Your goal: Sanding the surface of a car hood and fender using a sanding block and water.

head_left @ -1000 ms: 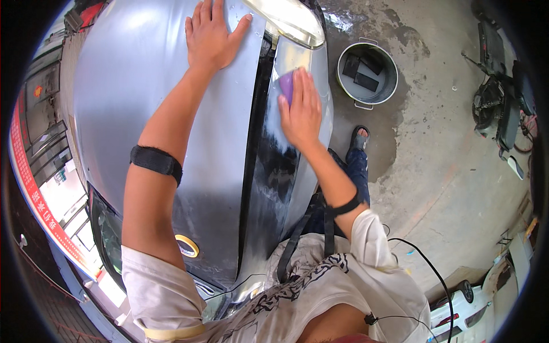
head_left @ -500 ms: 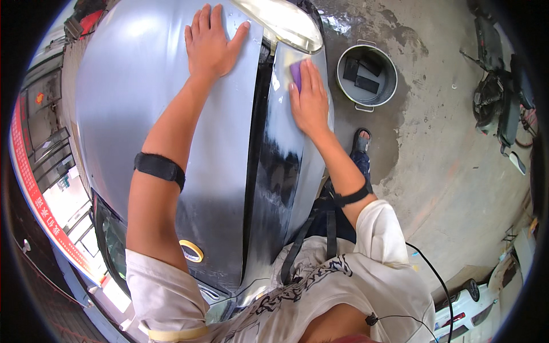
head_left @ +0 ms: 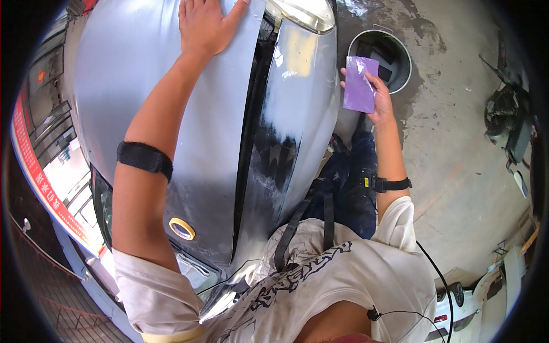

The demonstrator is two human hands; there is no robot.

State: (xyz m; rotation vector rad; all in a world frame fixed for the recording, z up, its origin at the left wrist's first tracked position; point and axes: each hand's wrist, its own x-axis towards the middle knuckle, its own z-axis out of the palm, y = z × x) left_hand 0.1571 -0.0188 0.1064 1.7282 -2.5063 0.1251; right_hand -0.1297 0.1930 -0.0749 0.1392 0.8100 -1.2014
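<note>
My left hand lies flat on the grey car hood, fingers spread; its fingertips reach the top edge of the picture. Away from the car, my right hand grips a flat, rectangular purple sanding pad, held up in front of a round metal pot. Whitish residue marks the pad's face. The fender beside the hood is dull grey with a yellowish patch below the headlight and a dark, worn area nearer me.
Dark rectangular pieces lie in the pot, partly hidden by the pad and hand. A roll of yellow tape rests on the hood near me. Wet concrete floor surrounds the pot. At far right stands a scooter, and a white car is at lower right.
My right hand has lifted the purple sanding pad off the fender and moved right, turning the pad's face upward before the pot. The left hand stays flat on the hood.
</note>
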